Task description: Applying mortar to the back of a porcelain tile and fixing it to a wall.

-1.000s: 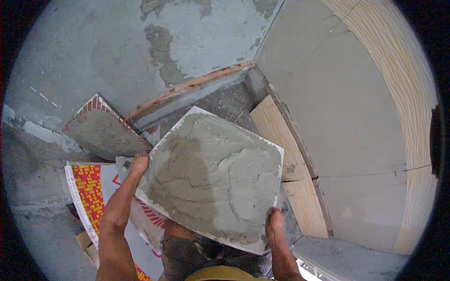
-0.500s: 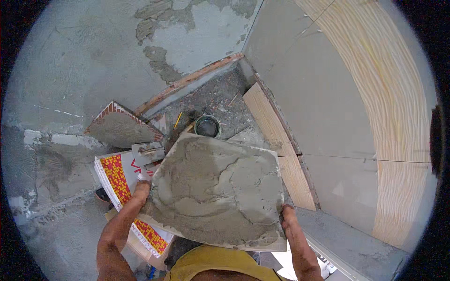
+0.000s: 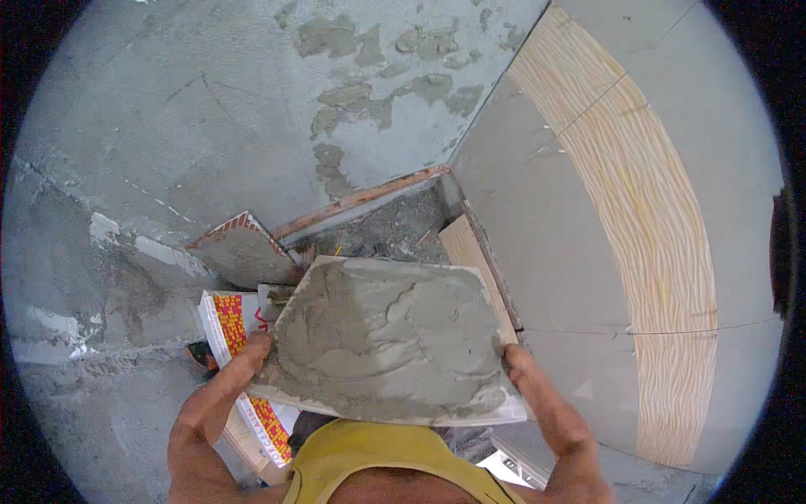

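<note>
Between my two hands I hold a large rectangular tile, its upper face spread with wet grey mortar. My left hand is closed round its left edge; my right hand grips the right edge. The fingers are partly hidden under the tile. Just beyond my left hand, a trowel lies on a white, red and yellow tile box. Beyond the tile's right edge, a wood-patterned tile strip runs along the foot of the right wall.
Ahead is a grey plastered wall with mortar patches. A tiled wall with a wavy cream band stands at the right. A mortar-backed tile piece leans at the left, and a wooden strip edges the far wall's foot. Rubble covers the corner floor.
The tile has come up and nearer my body, with both hands still on it. My view has tilted up toward the far wall, and the bucket behind the tile is now hidden.
</note>
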Tool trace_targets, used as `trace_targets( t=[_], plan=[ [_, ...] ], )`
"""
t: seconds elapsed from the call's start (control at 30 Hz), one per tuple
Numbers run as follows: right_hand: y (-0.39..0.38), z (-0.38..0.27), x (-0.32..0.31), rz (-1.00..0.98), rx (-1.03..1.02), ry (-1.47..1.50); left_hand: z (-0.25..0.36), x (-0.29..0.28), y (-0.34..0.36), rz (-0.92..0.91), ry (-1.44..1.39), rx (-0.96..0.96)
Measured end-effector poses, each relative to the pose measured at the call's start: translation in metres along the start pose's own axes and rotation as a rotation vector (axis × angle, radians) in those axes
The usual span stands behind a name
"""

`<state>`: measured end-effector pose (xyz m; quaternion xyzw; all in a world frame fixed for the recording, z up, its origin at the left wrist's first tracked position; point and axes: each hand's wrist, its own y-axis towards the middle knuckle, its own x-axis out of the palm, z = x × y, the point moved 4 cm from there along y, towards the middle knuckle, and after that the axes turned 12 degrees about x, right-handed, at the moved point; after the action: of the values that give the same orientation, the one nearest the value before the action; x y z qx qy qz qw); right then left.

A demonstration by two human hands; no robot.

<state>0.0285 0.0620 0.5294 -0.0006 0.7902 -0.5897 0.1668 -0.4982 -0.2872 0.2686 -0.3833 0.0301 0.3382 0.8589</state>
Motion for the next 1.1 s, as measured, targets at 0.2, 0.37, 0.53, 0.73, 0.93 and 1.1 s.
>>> trace_targets(
  t=[0.2,0.37,0.53,0.73,0.93,1.1],
  plan=[
    [0.149,-0.086,-0.027,-0.23,-0.097,-0.117,0.007,-0.017,0.042,-0.183,0.216,0.604],
    [0.163,-0.158,-0.042,-0.097,-0.096,-0.162,0.137,0.045,0.003,0.013,-0.075,-0.12],
    [0.251,-0.255,-0.004,-0.219,-0.129,-0.419,0.032,0.031,0.07,-0.021,0.106,0.116],
    [0.174,-0.355,0.044,-0.173,-0.089,-0.555,0.14,0.087,0.05,0.083,-0.077,-0.11],
    [0.249,-0.418,0.029,0.026,-0.373,-0.779,0.244,0.127,0.025,0.099,-0.401,-0.166],
    [0.204,-0.442,0.073,-0.223,-0.144,-0.469,0.191,0.115,0.067,0.032,-0.155,-0.074]
  ],
)
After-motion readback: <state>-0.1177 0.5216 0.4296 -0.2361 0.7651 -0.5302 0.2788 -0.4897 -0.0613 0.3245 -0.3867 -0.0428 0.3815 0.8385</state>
